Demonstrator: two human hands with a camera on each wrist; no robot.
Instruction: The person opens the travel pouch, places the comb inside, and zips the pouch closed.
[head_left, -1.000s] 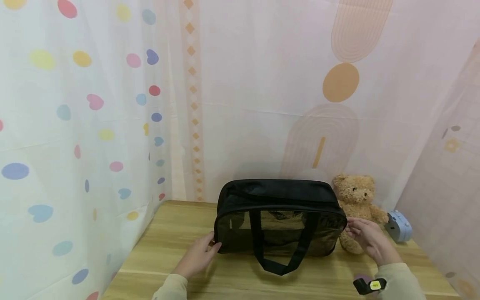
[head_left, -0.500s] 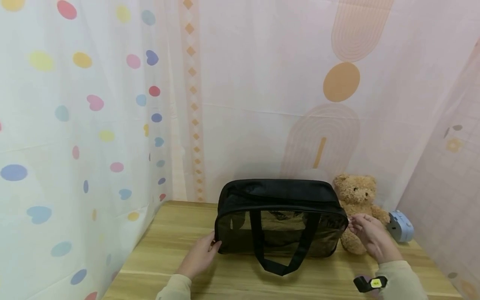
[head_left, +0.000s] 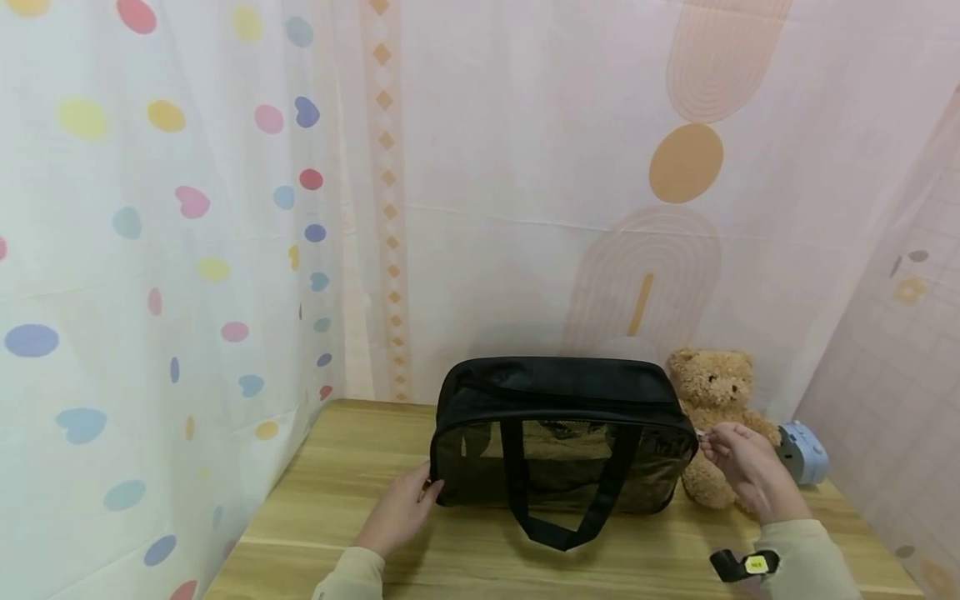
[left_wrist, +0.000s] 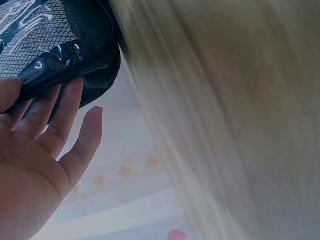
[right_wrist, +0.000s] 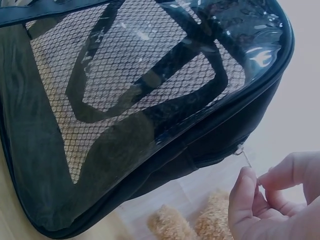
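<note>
A black bag [head_left: 573, 437] with a see-through front panel stands upright on the wooden table, its strap handle [head_left: 564, 533] hanging down in front. At its lower left end my left hand [head_left: 397, 512] holds the edge, thumb on the front side and fingers round the end. The left wrist view shows that hand's palm [left_wrist: 35, 160] and fingers at the dark trim. On the other end, my right hand [head_left: 750, 475] pinches a small metal zipper pull [right_wrist: 248, 159] between thumb and index finger. The pull sticks out from the end of the bag's zipper.
A tan teddy bear [head_left: 718, 385] sits just behind my right hand, by the bag's right end. Beyond it is a light blue object [head_left: 804, 452]. Patterned curtains [head_left: 517, 250] rise behind the wooden table [head_left: 300, 517] and at both sides.
My right hand has drawn slightly away from the bag's right end, with the zipper pull now showing between bag and fingertips. The left hand and the bag stay nearly still.
</note>
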